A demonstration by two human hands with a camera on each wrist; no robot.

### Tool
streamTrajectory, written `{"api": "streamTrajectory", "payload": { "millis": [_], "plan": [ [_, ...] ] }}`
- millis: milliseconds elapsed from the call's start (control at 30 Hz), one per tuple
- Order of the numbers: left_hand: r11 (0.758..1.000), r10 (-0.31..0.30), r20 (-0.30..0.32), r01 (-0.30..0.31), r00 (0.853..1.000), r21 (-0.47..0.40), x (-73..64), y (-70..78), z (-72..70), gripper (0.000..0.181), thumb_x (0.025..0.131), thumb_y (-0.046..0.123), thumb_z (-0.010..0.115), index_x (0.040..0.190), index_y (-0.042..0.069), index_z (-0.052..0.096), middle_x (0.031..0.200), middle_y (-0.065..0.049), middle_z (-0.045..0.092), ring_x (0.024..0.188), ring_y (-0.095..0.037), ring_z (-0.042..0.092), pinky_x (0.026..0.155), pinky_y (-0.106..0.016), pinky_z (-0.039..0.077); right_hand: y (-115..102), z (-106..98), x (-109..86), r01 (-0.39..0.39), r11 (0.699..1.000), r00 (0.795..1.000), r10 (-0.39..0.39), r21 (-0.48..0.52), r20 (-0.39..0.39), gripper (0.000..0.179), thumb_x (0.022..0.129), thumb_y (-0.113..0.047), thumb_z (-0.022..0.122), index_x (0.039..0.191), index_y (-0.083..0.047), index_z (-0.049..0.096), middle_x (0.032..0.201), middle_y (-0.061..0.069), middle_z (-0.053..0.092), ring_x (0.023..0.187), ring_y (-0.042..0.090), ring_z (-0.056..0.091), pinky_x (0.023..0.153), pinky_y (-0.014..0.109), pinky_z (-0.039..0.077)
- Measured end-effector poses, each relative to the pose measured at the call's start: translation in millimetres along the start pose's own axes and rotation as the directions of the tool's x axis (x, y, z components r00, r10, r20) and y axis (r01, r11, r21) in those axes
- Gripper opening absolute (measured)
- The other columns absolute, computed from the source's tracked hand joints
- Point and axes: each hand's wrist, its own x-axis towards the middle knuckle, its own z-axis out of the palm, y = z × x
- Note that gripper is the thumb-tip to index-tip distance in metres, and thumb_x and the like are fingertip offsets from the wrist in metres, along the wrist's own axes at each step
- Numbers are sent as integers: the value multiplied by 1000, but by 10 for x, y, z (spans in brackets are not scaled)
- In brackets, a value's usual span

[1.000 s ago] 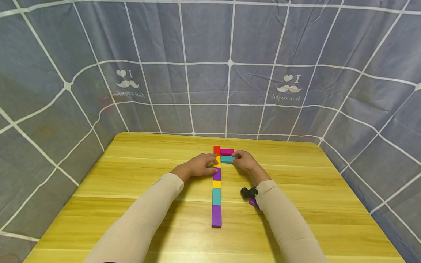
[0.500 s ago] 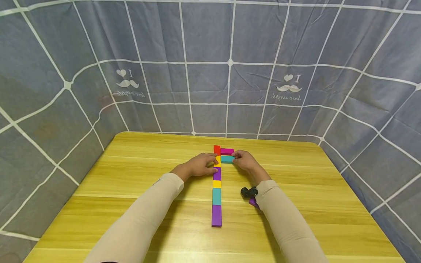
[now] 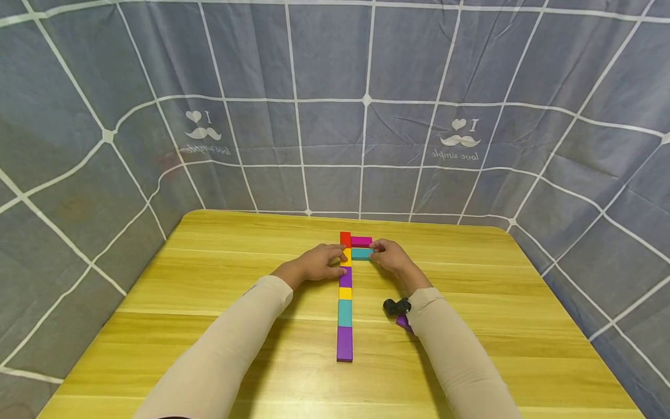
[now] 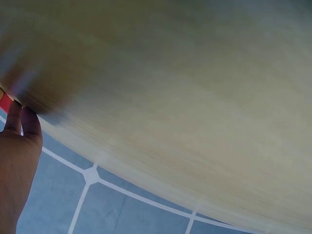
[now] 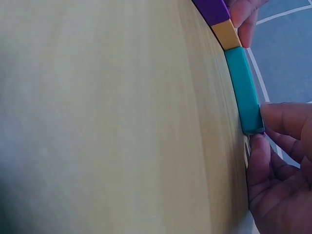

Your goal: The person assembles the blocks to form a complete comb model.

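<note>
A column of coloured flat blocks runs away from the person: purple (image 3: 344, 344), teal (image 3: 345, 313), yellow (image 3: 345, 294), purple (image 3: 345, 280), yellow (image 3: 348, 260) and red (image 3: 345, 239). Two bars stick out to the right at its far end, a magenta block (image 3: 361, 241) and a teal block (image 3: 361, 254). My left hand (image 3: 318, 263) rests against the column, fingertips at the far yellow block and thumb at the purple one. With thumb and finger, my right hand (image 3: 391, 258) pinches the free end of the teal bar (image 5: 243, 90), whose other end meets the yellow block (image 5: 226, 34).
Another purple block (image 3: 403, 322) lies on the wooden table (image 3: 251, 244), partly hidden by the right sleeve (image 3: 455, 349) and a small black device (image 3: 396, 306) at that wrist. A grey curtain (image 3: 335, 134) with white lines hangs around the table's back and sides.
</note>
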Motion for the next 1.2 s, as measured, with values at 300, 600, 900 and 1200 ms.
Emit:
{"api": "streamTrajectory", "payload": {
  "millis": [300, 600, 900, 1200],
  "plan": [
    [1000, -17, 7, 17, 1000, 3, 13, -14, 12, 36, 97, 35, 62, 125, 11, 63, 155, -11, 39, 141, -32, 36, 117, -43, 28, -12, -19, -14, -9, 1000, 1000, 9, 24, 6, 28, 97, -4, 60, 123, 5, 58, 109, 15, 55, 96, 26, 48, 76, 27, 45],
    [1000, -30, 4, 30, 1000, 5, 24, -36, 31, 36, 97, 36, 62, 125, 13, 63, 156, -9, 39, 142, -31, 36, 117, -42, 28, -10, -126, -89, 4, 1000, 999, -5, 16, 38, 31, 98, -11, 60, 126, 3, 58, 109, 13, 55, 95, 25, 51, 75, 29, 47],
    [1000, -14, 7, 14, 1000, 13, 15, -30, 30, 38, 97, 37, 62, 126, 12, 62, 156, -9, 38, 142, -32, 35, 117, -42, 26, -92, -385, -480, 79, 994, 995, -82, 76, 47, 36, 99, -12, 59, 130, 6, 54, 126, 22, 57, 110, 35, 56, 93, 49, 50],
    [1000, -16, 4, 16, 1000, 13, 6, -6, 22, 36, 97, 35, 62, 125, 12, 63, 156, -10, 39, 142, -32, 36, 117, -42, 27, -99, -573, -904, 148, 989, 989, -148, 22, 17, 32, 100, -15, 60, 126, 2, 57, 120, 17, 59, 108, 31, 58, 90, 45, 50]
  ]
}}
